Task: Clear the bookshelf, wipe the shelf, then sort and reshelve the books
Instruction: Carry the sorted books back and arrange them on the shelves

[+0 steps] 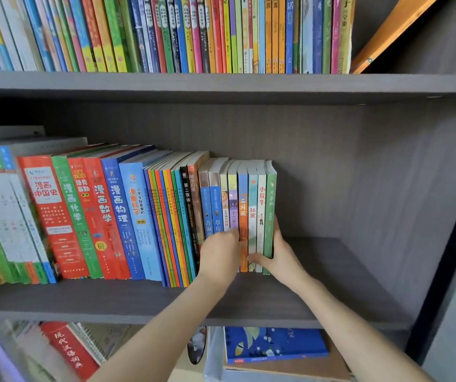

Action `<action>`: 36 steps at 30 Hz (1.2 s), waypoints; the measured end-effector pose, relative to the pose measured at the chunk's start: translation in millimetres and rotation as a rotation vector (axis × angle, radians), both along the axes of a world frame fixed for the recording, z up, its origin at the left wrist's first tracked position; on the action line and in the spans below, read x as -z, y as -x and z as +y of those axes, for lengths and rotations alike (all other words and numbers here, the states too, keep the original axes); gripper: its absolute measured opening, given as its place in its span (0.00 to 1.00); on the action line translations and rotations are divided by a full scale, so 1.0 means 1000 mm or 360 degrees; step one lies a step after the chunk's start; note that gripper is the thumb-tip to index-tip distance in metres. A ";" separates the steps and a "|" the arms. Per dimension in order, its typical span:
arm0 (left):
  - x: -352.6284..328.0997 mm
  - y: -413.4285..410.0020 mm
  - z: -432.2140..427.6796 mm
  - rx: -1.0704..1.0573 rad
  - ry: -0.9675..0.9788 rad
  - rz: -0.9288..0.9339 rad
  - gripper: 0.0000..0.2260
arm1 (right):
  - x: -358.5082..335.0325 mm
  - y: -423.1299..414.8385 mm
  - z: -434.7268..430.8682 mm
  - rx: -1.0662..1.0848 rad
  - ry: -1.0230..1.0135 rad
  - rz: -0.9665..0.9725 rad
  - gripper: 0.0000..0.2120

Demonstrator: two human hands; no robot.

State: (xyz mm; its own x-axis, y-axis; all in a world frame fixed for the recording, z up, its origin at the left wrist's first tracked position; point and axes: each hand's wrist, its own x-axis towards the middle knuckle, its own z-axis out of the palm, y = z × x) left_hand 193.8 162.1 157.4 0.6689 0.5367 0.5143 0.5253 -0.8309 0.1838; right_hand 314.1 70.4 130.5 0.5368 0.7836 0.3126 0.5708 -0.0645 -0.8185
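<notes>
Past a flat blue book [273,344] at six o'clock, the left grip [221,252], fingers curled, hooks into the end books [260,202] and the right grip [283,257] pinches them, thumb in front, mid-frame on the middle shelf [331,271], a packed row [193,34] at twelve o'clock.

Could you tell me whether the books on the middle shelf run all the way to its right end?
No, the row ends at the green book that the right hand grips, with bare shelf board to its right.
</notes>
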 end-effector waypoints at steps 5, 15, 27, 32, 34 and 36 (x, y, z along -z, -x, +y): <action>-0.008 0.010 0.001 0.0118 0.0157 -0.0011 0.13 | 0.002 0.000 -0.003 0.0017 0.0172 -0.0145 0.56; -0.012 0.035 -0.002 0.0156 0.0120 -0.0005 0.17 | 0.000 -0.002 -0.004 0.0056 0.0374 -0.0290 0.56; -0.014 0.063 -0.006 0.0101 0.0117 -0.0100 0.14 | -0.027 -0.002 -0.018 0.0086 0.0122 -0.0253 0.51; -0.010 0.071 -0.008 0.0077 0.0161 -0.0239 0.11 | -0.046 -0.001 -0.016 0.0190 -0.0065 -0.0215 0.53; -0.010 0.071 -0.011 0.0074 0.0160 -0.0285 0.09 | -0.050 0.006 -0.011 0.0180 -0.0020 -0.0312 0.55; -0.010 0.069 -0.015 0.0082 0.0184 -0.0333 0.08 | -0.050 0.010 -0.005 0.0188 0.0010 -0.0410 0.58</action>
